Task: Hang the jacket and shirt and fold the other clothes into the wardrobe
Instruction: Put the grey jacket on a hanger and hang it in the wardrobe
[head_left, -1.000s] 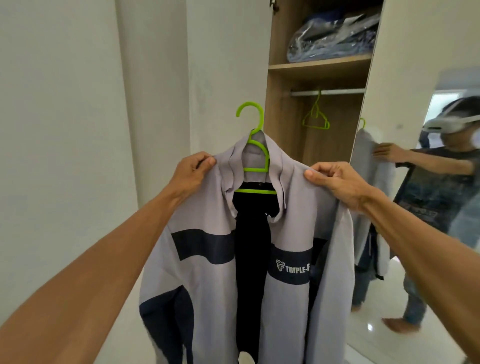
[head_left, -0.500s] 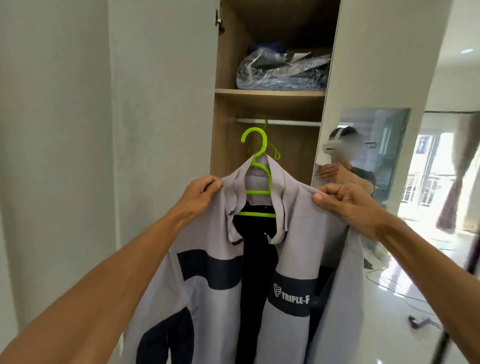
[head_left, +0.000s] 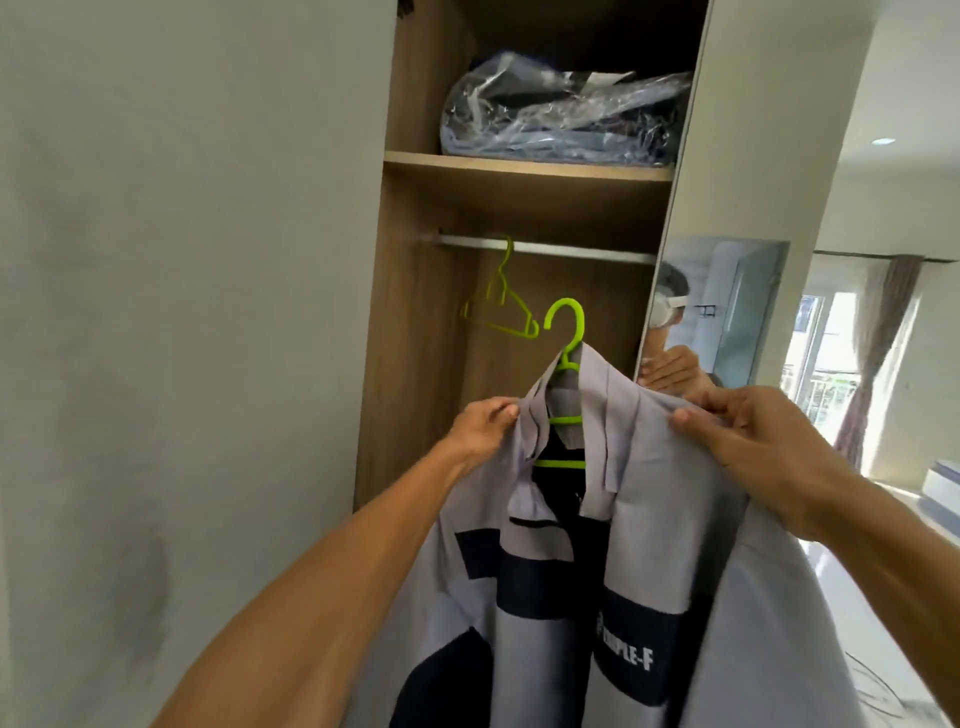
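Head view is looking up into an open wardrobe (head_left: 415, 312), with both arms reaching forward from 6 o'clock. A grey jacket (head_left: 649, 519) with dark navy panels and white lettering is hanging in front of the opening, filling the frame from the centre down to 5 o'clock. It is sitting on a green hanger (head_left: 566, 332), whose hook is sticking up out of the collar at about 1 o'clock from the frame's centre.

At 9 o'clock from the collar, the left hand (head_left: 480, 423) is gripping one shoulder of the jacket, with its fingers curling over the cloth and its thumb pressing against them. At 3 o'clock from the collar, the right hand (head_left: 753, 447) is pinching the other shoulder between its thumb and bent fingers. Neither hand is touching the hanger itself.

The hook is hovering below the metal rail (head_left: 545, 248), which is running across the wardrobe at 12 o'clock from it, and the two are apart. A spare hanger (head_left: 501, 306), also green, is dangling from the rail at 10 o'clock from the hook. Above the rail, a wooden shelf (head_left: 524, 169) is carrying a clear plastic bag (head_left: 561, 119) of folded fabric. At 3 o'clock, a mirrored door (head_left: 727, 312) is reflecting a hand, and a curtain (head_left: 878, 353) is hanging beyond it.
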